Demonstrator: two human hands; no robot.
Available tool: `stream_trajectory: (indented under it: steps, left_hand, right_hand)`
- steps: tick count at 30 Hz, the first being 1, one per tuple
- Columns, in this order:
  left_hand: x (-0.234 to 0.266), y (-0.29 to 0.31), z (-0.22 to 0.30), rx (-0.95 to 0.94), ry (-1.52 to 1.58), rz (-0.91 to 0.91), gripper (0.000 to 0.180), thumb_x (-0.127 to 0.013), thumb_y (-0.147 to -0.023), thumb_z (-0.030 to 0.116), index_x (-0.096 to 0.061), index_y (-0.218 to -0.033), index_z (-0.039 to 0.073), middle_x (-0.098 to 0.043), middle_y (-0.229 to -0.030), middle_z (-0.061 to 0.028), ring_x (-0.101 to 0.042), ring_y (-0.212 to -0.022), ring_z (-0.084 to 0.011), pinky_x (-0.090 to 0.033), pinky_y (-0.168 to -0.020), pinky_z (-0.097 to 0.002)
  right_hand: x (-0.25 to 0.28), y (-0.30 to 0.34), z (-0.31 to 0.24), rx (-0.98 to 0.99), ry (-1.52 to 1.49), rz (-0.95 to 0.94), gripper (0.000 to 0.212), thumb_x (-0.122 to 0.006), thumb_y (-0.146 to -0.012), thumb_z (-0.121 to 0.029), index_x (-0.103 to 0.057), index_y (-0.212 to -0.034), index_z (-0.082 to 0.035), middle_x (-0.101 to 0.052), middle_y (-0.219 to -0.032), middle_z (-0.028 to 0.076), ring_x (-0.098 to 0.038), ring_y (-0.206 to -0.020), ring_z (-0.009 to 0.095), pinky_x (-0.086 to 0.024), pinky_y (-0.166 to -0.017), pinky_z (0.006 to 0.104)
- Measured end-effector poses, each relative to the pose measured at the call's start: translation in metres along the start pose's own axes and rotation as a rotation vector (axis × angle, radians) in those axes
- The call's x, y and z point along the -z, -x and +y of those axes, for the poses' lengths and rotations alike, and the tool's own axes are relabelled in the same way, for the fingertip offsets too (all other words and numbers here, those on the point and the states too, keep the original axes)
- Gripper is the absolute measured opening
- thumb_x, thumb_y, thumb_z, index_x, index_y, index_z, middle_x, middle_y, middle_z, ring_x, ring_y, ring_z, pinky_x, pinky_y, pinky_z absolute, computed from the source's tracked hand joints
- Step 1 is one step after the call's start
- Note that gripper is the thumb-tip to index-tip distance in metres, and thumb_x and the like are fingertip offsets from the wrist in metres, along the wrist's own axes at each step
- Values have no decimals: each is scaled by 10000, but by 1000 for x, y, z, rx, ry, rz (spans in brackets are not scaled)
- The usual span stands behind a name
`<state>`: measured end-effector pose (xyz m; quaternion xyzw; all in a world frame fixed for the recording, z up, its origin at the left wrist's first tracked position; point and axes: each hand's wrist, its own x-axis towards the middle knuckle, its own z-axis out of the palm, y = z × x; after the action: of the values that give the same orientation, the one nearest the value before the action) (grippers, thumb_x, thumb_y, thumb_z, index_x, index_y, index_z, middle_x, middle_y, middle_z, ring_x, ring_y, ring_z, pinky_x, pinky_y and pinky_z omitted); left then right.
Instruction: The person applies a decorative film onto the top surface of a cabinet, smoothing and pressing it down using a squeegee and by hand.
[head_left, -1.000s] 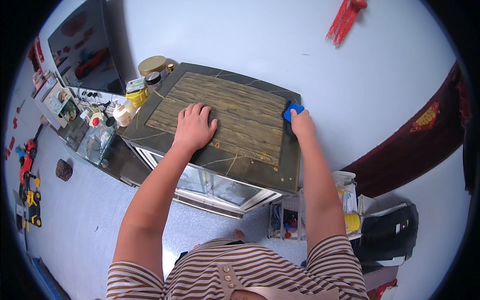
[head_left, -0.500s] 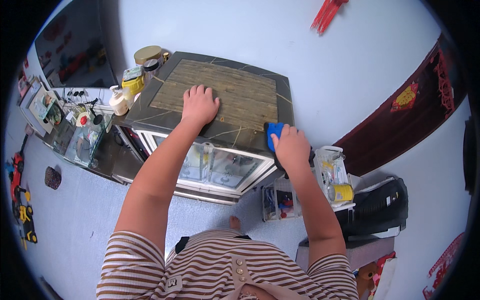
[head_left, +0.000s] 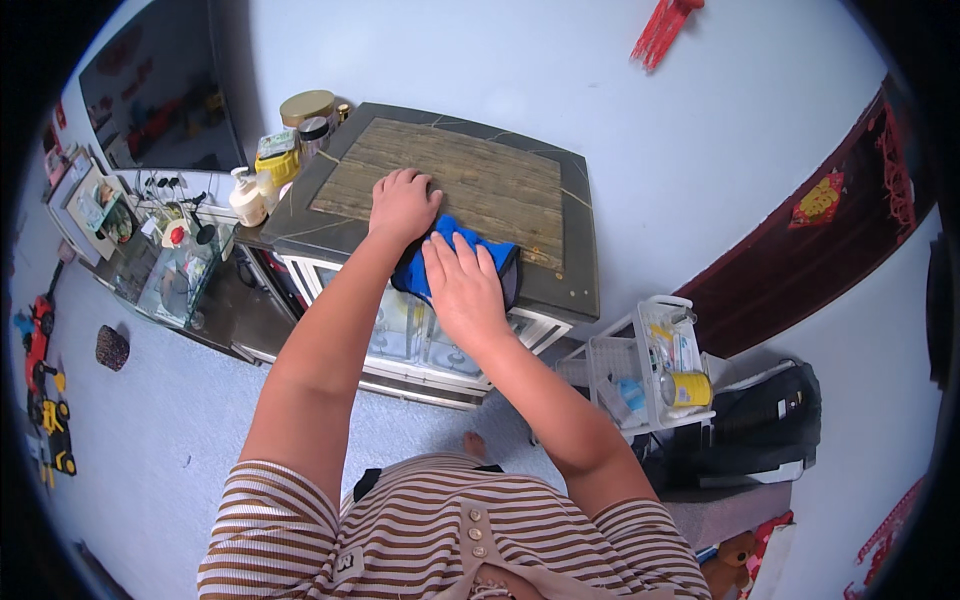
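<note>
The blue cloth (head_left: 505, 265) with dark edging lies at the front edge of the cabinet's top, partly hanging over it. My right hand (head_left: 465, 285) holds it pressed against the surface, fingers laid over it and palm down. Just left of the cloth, my left hand (head_left: 405, 205) rests on the cabinet top (head_left: 480, 165) with its fingers flat and nothing in them. That top has a brown wood-grain panel framed by a dark border with pale veins. Below it, the cabinet's glass doors (head_left: 395, 330) are partly hidden by my forearms.
Jars and a yellow container (head_left: 278, 158) stand behind the cabinet's left side, near a white pump bottle (head_left: 247, 197). A white storage cart (head_left: 650, 375) is at the right, with a black bag (head_left: 770, 420) beside it. A glass tank (head_left: 165, 275) and toy vehicles (head_left: 50, 410) are further left.
My right hand has slid the blue cloth left along the front edge, from the right corner to beside my left hand. The left hand stays in place on the top.
</note>
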<state>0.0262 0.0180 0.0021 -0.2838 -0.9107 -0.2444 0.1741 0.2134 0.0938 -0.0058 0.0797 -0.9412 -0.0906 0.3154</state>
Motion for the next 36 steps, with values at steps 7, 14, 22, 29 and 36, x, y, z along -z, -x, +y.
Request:
stream_trajectory:
  steps: [7,14,22,29,36]
  left_hand:
    - [3,2,-13,-41,117,127,291,-650,-968,273,-770,-1116,53,-724,-1254,-138,-635,-1245,-333,-470,-1089,-462]
    - [15,-2,2,-63,136,109,269,-657,-958,249,-773,-1041,21,-734,-1138,-177,-662,-1140,-366,-496,-1048,-457]
    - [70,98,45,-256,350,266,314,-679,-982,251,-689,-1245,81,-678,-1316,-180,-583,-1331,-389,-424,-1163,-527]
    - [80,130,1,-249,250,195,349,-690,-965,281,-703,-1235,61,-679,-1324,-143,-531,-1401,-358,-279,-1259,-559]
    - [105,121,-102,-117,196,363,313,-635,-971,239,-699,-1237,86,-669,-1324,-128,-514,-1401,-339,-263,-1239,-553]
  right_hand:
    - [50,53,60,42,-140,-9,451,-566,-926,-93,-648,-1369,-69,-643,-1456,93,-599,-1356,283,-438,-1131,465]
    - [73,85,92,-67,-113,-127,467,-578,-924,-50,-630,-1388,-42,-614,-1488,128,-561,-1394,342,-403,-1167,520]
    - [17,29,41,71,-152,-107,491,-507,-984,-130,-551,-1459,-14,-535,-1550,159,-449,-1485,371,-306,-1231,553]
    - [-75,-64,-57,201,-114,-149,542,-502,-1000,-211,-483,-1513,-37,-514,-1559,164,-435,-1488,366,-313,-1230,547]
    - [-100,-148,-137,212,-84,-173,540,-503,-1003,-235,-481,-1507,-45,-509,-1560,164,-436,-1484,368,-319,-1227,545]
